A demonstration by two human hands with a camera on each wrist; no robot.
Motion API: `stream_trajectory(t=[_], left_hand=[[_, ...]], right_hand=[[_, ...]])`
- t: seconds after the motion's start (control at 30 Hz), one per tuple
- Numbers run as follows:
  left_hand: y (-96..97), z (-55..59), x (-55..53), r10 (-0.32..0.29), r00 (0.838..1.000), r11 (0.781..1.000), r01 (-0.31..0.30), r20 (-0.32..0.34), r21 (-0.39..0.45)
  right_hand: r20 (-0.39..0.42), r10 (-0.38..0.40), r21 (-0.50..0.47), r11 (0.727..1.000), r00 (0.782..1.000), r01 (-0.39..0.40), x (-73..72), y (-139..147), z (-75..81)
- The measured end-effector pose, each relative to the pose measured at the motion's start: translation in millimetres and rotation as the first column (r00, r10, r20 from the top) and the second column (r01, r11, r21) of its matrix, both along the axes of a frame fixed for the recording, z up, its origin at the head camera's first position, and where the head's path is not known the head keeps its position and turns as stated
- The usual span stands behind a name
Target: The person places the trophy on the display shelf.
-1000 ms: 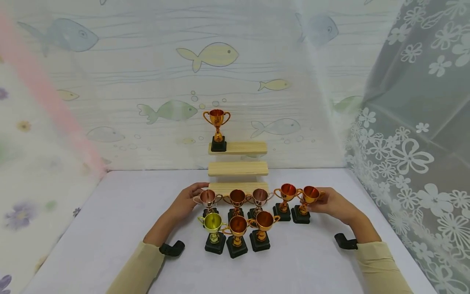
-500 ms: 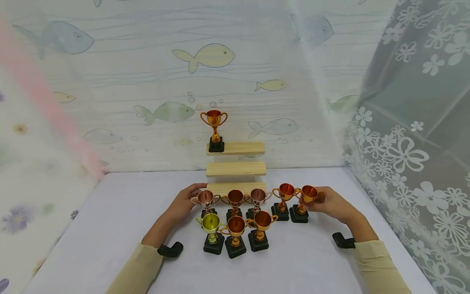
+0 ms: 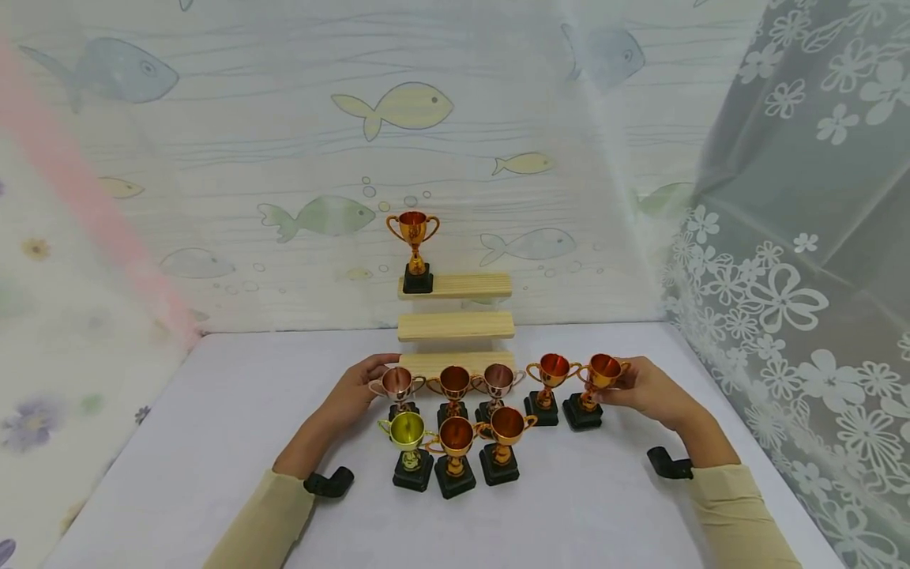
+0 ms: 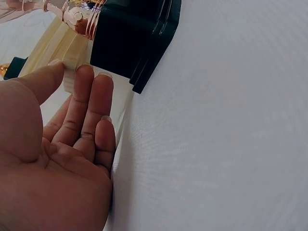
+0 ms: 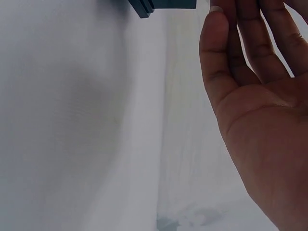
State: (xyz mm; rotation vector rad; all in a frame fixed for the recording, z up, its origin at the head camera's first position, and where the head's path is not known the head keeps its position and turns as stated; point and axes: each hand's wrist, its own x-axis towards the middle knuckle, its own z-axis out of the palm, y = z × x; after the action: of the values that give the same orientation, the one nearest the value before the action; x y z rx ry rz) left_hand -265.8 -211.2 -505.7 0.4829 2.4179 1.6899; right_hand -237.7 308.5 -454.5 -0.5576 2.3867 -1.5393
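Note:
My right hand point(image 3: 645, 389) pinches a small orange-gold trophy cup point(image 3: 603, 371) on a black base, outermost in the back row. In the right wrist view the fingers of that right hand point(image 5: 264, 110) reach up beside the corner of a dark base point(image 5: 168, 2); the rest of the cup is out of frame. My left hand point(image 3: 353, 393) rests at the left end of the lowest wooden step point(image 3: 455, 362), beside a rose-gold trophy cup point(image 3: 396, 382). In the left wrist view the loosely extended fingers of the left hand point(image 4: 72, 144) touch the pale wood point(image 4: 74, 53) behind a black base point(image 4: 130, 38).
A three-tier wooden stand point(image 3: 455, 325) rises behind the cups, with one gold trophy point(image 3: 414, 237) on its top left. Several trophies stand close in front, including a yellow-gold one point(image 3: 408, 435). White cloth covers the table point(image 3: 178, 442); a lace curtain point(image 3: 775, 316) hangs at the right.
The right hand has shifted slightly right with the outermost orange-gold trophy cup, widening the gap to its neighbour. The left hand stays at the step's end.

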Motion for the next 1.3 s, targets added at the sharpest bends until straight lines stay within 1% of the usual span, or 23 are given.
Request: stream_trajectory(t=[0.17,0.47,0.6,0.7,0.73,0.83,0.97,1.1,1.17,1.3], left_hand=[[-0.9,1.0,0.1,0.017,1.000,1.000,-0.017,-0.005,-0.009],[-1.7,5.2,1.0,0.041,0.999,0.999,-0.041,-0.005,-0.033],[-1.9,4.3,0.3,0.010,1.000,1.000,-0.010,-0.010,-0.004],[-1.2,2.5,0.1,-0.010,1.000,1.000,0.010,-0.009,0.019],[-1.0,1.7,0.0,-0.018,1.000,0.999,0.018,-0.010,0.026],[0.0,0.6,0.6,-0.010,1.000,1.000,0.010,-0.001,0.030],[-0.2,0.9,0.8,-0.005,1.000,1.000,0.005,-0.003,0.025],[-0.6,1.5,1.0,-0.019,1.000,0.999,0.019,-0.009,0.037],[-0.3,1.5,1.0,-0.023,1.000,0.999,0.024,-0.013,0.037],[0.1,2.0,0.9,-0.023,1.000,0.999,0.023,-0.018,0.029]], right_hand=[[-0.003,-0.008,-0.024,1.000,1.000,0.008,1.2,2,6.6],[-0.060,-0.055,-0.058,0.997,0.997,0.052,1.3,5,17.4],[-0.102,-0.076,-0.081,0.994,0.992,0.068,1.5,8,21.3],[-0.128,-0.106,-0.089,0.991,0.986,0.095,1.9,10,24.4],[-0.135,-0.119,-0.090,0.990,0.984,0.108,1.9,10,25.6],[-0.163,-0.171,-0.076,0.984,0.972,0.161,0.8,7,30.1],[-0.211,-0.230,-0.063,0.973,0.950,0.222,-4.6,-4,38.3],[-0.248,-0.281,-0.004,0.957,0.927,0.289,-11.5,-16,51.7],[-0.253,-0.300,0.017,0.949,0.920,0.314,-15.1,-21,60.3],[-0.254,-0.317,-0.015,0.946,0.914,0.323,-23.5,-32,78.7]])
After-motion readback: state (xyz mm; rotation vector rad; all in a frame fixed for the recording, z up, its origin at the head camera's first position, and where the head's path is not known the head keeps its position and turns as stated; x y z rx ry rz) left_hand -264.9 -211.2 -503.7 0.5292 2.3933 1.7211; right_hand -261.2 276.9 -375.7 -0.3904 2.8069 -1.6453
